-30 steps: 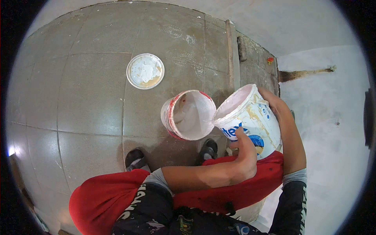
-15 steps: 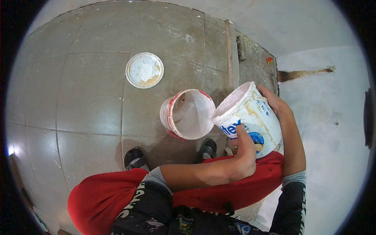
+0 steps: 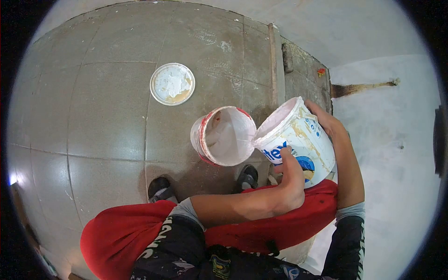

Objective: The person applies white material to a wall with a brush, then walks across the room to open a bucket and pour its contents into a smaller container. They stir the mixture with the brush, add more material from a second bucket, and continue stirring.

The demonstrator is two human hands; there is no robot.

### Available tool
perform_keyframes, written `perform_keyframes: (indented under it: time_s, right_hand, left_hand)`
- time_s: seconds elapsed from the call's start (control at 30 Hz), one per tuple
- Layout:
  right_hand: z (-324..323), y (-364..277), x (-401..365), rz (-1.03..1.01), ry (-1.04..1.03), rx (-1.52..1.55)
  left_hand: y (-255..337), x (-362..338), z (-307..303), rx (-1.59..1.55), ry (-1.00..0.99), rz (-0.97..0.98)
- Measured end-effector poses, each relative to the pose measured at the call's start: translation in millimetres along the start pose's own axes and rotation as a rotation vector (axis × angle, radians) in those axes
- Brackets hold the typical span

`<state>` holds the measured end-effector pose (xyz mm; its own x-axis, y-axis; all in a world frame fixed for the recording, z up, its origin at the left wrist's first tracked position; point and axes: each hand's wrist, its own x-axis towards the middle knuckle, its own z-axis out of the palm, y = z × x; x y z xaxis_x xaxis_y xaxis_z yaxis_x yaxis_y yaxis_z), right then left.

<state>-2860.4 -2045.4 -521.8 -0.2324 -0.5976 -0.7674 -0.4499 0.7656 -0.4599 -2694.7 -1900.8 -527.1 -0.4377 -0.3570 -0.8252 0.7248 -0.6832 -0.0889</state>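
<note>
A white paint bucket (image 3: 305,147) with blue lettering and dried drips is tilted left, its mouth facing the other bucket. My left hand (image 3: 291,175) grips its near side, thumb laid over the lettering. At the far side, my right hand (image 3: 324,119) is wrapped round the wall near the rim, its fingertips partly hidden. The tilted rim meets or nearly meets the edge of a second bucket (image 3: 198,135) with a red-smeared rim, standing on the floor. A thin pale streak runs from the lip into it, where whitish liquid (image 3: 224,142) lies.
A paint-smeared round lid (image 3: 172,84) lies on the tiled floor (image 3: 107,107). My shoes (image 3: 247,177) are close to the standing bucket. A raised ledge (image 3: 277,65) runs along the right, with a small red-and-yellow item (image 3: 321,72) beyond it near the white wall (image 3: 382,121).
Almost nothing differs. Both hands keep the white bucket tilted in about the same place, and the standing bucket and lid have not moved.
</note>
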Motion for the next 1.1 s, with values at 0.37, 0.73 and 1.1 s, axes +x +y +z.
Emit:
perform_keyframes:
  time_s: [0.37, 0.73, 1.1]
  right_hand:
    - [-11, 1, 10, 0.02, -0.092, -0.019]
    - [-6, -5, 8, 0.045, -0.121, -0.037]
    - [7, -24, -27, 0.075, -0.111, -0.108]
  left_hand:
    - [-8, 3, -4, -0.028, -0.059, 0.003]
    - [11, -24, -12, 0.073, -0.182, -0.093]
    - [0, -10, -44, 0.7, -0.173, -0.031]
